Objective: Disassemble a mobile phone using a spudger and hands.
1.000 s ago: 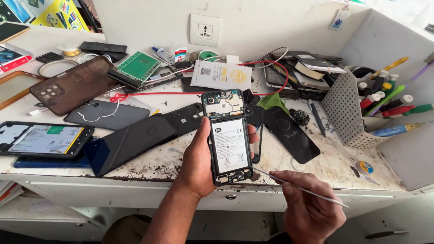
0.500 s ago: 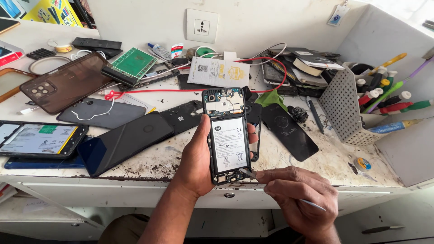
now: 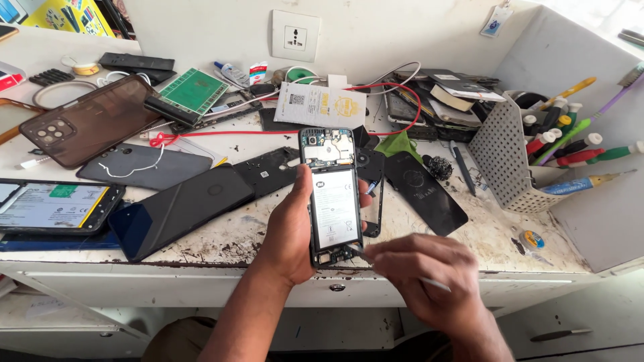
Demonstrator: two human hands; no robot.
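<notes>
White and grey fill the middle of the view: the battery label of an opened smartphone (image 3: 333,194), its back cover off, green circuit board showing at the top end. The left hand (image 3: 290,228) grasps the phone along its left edge, thumb lying over the battery, fingers curled round the far side — it holds the phone upright above the front edge of the workbench (image 3: 221,238).

The change is in the right hand (image 3: 419,275). A second ago it hung lower and further out at about 4 o'clock from the phone, a thin metal probe (image 3: 396,268) held loosely and slanting away from the work. Half a second ago it had closed in on the bottom edge. Now it is pinched tight round the probe, pen-fashion, with the tip set into the bottom-right corner of the phone, at the small board below the battery. So the tool looks to have gone from approach to contact; whether the tip is prying or only resting I cannot tell. The phone itself has barely shifted in the left hand's grip.

Around it, the bench is crowded. At 9 o'clock from the phone lies a dark phone back panel (image 3: 181,208), and further left a second opened phone (image 3: 54,206) with its battery up. At 2 o'clock sits a perforated tool holder (image 3: 503,161) full of screwdrivers. At 12 o'clock, a white leaflet (image 3: 320,106) and a red wire (image 3: 255,133).
</notes>
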